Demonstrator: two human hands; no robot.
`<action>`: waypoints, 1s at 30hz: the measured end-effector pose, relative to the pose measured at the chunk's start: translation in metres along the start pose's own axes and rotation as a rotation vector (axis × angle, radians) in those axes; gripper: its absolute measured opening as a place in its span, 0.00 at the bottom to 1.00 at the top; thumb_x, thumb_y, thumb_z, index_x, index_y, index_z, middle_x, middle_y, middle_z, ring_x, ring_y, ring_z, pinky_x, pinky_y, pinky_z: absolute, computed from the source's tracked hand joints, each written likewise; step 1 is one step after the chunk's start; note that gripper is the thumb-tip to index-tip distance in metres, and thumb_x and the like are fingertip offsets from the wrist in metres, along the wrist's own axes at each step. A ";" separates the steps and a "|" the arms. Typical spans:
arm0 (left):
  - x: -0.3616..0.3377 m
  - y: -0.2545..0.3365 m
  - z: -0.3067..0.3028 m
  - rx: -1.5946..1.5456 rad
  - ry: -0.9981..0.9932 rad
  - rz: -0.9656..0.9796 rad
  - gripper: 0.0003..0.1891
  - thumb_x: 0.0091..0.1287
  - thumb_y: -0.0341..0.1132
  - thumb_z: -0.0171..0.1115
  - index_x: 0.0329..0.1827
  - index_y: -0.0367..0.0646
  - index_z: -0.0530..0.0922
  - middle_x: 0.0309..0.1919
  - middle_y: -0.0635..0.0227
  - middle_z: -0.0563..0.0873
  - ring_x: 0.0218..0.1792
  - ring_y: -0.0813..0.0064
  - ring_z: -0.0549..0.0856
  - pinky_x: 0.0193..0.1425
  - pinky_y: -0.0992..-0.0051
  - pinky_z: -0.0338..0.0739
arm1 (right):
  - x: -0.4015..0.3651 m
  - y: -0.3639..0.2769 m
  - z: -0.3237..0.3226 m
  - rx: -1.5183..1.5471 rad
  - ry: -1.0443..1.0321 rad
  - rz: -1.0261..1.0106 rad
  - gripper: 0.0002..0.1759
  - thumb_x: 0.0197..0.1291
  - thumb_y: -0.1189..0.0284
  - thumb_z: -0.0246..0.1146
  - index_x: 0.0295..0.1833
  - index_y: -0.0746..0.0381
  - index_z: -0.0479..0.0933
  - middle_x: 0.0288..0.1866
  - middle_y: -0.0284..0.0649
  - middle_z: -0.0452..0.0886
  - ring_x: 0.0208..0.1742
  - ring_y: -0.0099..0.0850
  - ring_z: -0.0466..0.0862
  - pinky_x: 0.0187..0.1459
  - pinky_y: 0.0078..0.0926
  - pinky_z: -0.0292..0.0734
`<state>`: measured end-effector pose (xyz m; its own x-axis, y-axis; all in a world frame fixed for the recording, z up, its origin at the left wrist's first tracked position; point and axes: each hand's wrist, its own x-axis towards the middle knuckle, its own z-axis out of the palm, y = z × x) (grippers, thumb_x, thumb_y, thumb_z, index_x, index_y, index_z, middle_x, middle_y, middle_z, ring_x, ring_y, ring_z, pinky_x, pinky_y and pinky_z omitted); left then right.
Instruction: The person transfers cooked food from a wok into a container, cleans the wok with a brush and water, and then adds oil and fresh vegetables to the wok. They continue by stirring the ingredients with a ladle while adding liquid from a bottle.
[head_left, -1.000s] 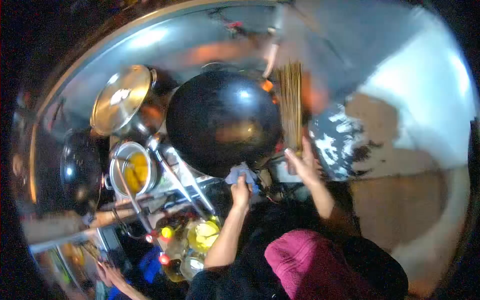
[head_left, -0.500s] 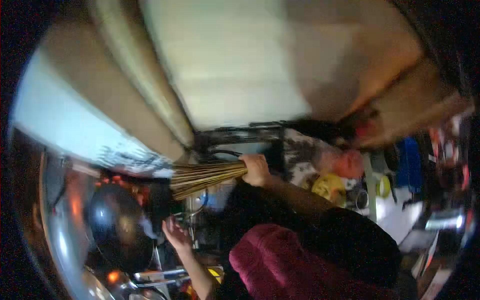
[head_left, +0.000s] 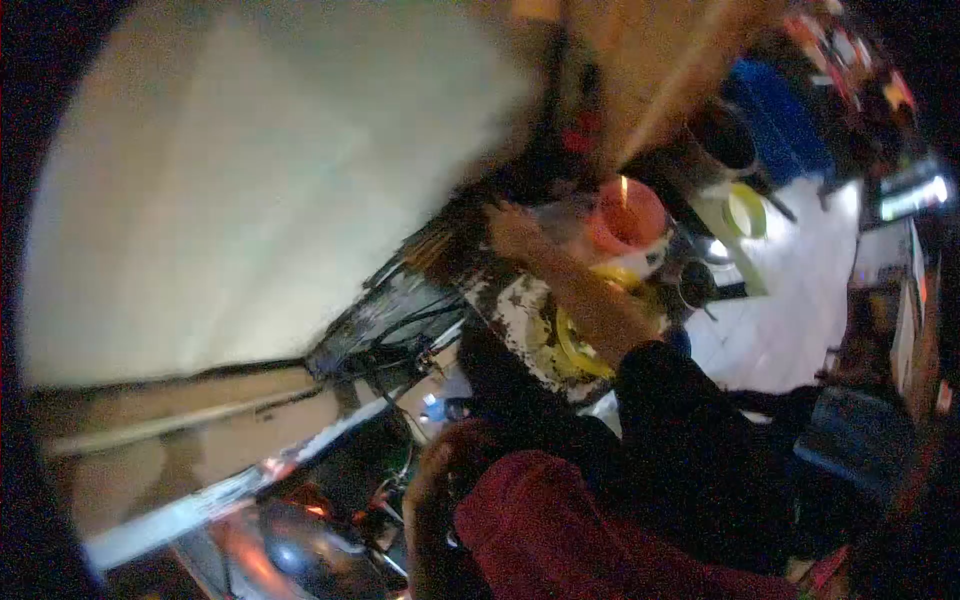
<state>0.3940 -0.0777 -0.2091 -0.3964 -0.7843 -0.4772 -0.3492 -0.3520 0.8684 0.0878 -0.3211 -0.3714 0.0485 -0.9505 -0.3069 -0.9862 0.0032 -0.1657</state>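
Observation:
My right hand (head_left: 515, 232) reaches out at upper centre, its fingers closed round the end of a bundle of thin sticks (head_left: 430, 248). The bundle is dim and blurred, beside the dark foot of a pale wall. Just right of this hand stands a red-pink bucket (head_left: 628, 216), and a yellow basin (head_left: 575, 335) lies below my forearm. Low in the view, near my body, is my left hand (head_left: 450, 452); its fingers are smeared and dark, and whether it holds anything is unclear.
A round dark pan (head_left: 310, 545) sits at lower left near an orange glow. Dark cables (head_left: 385, 350) run along the wall's foot. On the right are a yellow-green container (head_left: 745, 212), a metal cup (head_left: 695, 284), a blue container (head_left: 780, 120) and a white surface (head_left: 785, 320).
The view has turned right, bringing the bucket and basin nearer the centre. My right hand has gone with the sticks to the dark wall foot. My left hand has drawn in toward my body.

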 end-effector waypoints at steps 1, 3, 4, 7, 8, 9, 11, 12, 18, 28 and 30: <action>0.002 0.010 0.006 0.068 -0.092 0.014 0.24 0.60 0.51 0.59 0.50 0.40 0.73 0.35 0.70 0.80 0.30 0.80 0.76 0.33 0.81 0.69 | -0.002 -0.001 0.009 0.023 0.111 -0.001 0.30 0.54 0.64 0.56 0.63 0.60 0.64 0.69 0.46 0.56 0.69 0.48 0.56 0.64 0.51 0.57; 0.001 0.028 0.012 0.177 -0.295 0.031 0.24 0.60 0.51 0.59 0.50 0.40 0.73 0.36 0.69 0.80 0.31 0.79 0.76 0.34 0.81 0.69 | -0.035 -0.022 -0.014 0.353 0.329 0.096 0.28 0.51 0.66 0.60 0.59 0.61 0.68 0.67 0.46 0.59 0.66 0.49 0.60 0.62 0.47 0.61; 0.003 0.034 0.013 0.214 -0.399 0.043 0.24 0.60 0.51 0.59 0.50 0.40 0.73 0.36 0.69 0.80 0.31 0.79 0.76 0.34 0.80 0.69 | -0.055 -0.033 -0.013 0.500 0.442 0.122 0.27 0.49 0.66 0.62 0.57 0.61 0.70 0.65 0.47 0.62 0.64 0.49 0.63 0.61 0.45 0.63; 0.008 0.052 0.018 0.309 -0.635 0.071 0.24 0.60 0.51 0.59 0.51 0.40 0.73 0.37 0.68 0.80 0.32 0.78 0.76 0.35 0.79 0.68 | -0.105 -0.044 0.020 0.792 0.491 0.115 0.24 0.49 0.67 0.64 0.52 0.63 0.73 0.56 0.51 0.71 0.55 0.47 0.74 0.54 0.40 0.71; 0.013 0.059 0.018 0.337 -0.661 0.089 0.24 0.60 0.51 0.59 0.51 0.40 0.73 0.38 0.68 0.80 0.33 0.77 0.76 0.36 0.79 0.68 | -0.131 -0.046 0.015 0.952 0.299 0.147 0.22 0.50 0.67 0.63 0.52 0.63 0.73 0.53 0.52 0.74 0.52 0.45 0.76 0.52 0.39 0.73; 0.019 0.063 0.016 0.366 -0.648 0.105 0.24 0.60 0.51 0.59 0.51 0.40 0.73 0.38 0.68 0.79 0.33 0.77 0.76 0.36 0.79 0.68 | -0.162 -0.050 0.012 1.039 0.278 0.171 0.21 0.51 0.67 0.62 0.50 0.64 0.74 0.49 0.51 0.76 0.49 0.42 0.78 0.50 0.37 0.74; 0.035 0.073 0.013 0.409 -0.593 0.159 0.25 0.60 0.51 0.59 0.52 0.41 0.72 0.39 0.67 0.79 0.34 0.76 0.75 0.37 0.78 0.68 | -0.214 -0.045 0.008 1.154 0.198 0.144 0.18 0.52 0.68 0.62 0.48 0.64 0.76 0.44 0.49 0.79 0.47 0.37 0.79 0.47 0.33 0.74; 0.044 0.081 0.009 0.428 -0.546 0.192 0.25 0.60 0.50 0.59 0.52 0.41 0.72 0.39 0.67 0.79 0.34 0.76 0.75 0.37 0.78 0.68 | -0.233 -0.046 0.005 1.172 0.175 0.129 0.17 0.52 0.67 0.62 0.47 0.64 0.76 0.44 0.48 0.80 0.47 0.35 0.79 0.47 0.33 0.74; 0.078 0.125 0.002 0.428 -0.370 0.448 0.25 0.60 0.50 0.58 0.53 0.41 0.72 0.41 0.66 0.78 0.37 0.73 0.75 0.39 0.76 0.68 | -0.320 -0.066 -0.045 1.292 -0.007 -0.031 0.16 0.57 0.65 0.61 0.45 0.66 0.77 0.44 0.46 0.80 0.48 0.30 0.78 0.50 0.31 0.72; 0.037 0.211 -0.014 0.238 -0.783 1.010 0.26 0.60 0.50 0.58 0.55 0.41 0.71 0.44 0.63 0.77 0.40 0.69 0.74 0.43 0.73 0.67 | -0.361 -0.167 -0.184 1.712 0.367 -0.988 0.21 0.53 0.61 0.64 0.46 0.67 0.74 0.43 0.42 0.79 0.43 0.30 0.78 0.48 0.29 0.72; 0.009 0.222 -0.025 0.124 -1.131 1.075 0.26 0.60 0.50 0.58 0.55 0.41 0.70 0.45 0.63 0.77 0.41 0.68 0.74 0.44 0.72 0.67 | -0.363 -0.181 -0.199 1.648 0.307 -1.146 0.21 0.54 0.61 0.64 0.46 0.67 0.74 0.43 0.42 0.79 0.44 0.30 0.78 0.48 0.29 0.72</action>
<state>0.3347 -0.1757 -0.0175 -0.8838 0.1661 0.4373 0.4637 0.1866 0.8661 0.2168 -0.0386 -0.0432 0.2226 -0.7309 0.6451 0.5340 -0.4622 -0.7080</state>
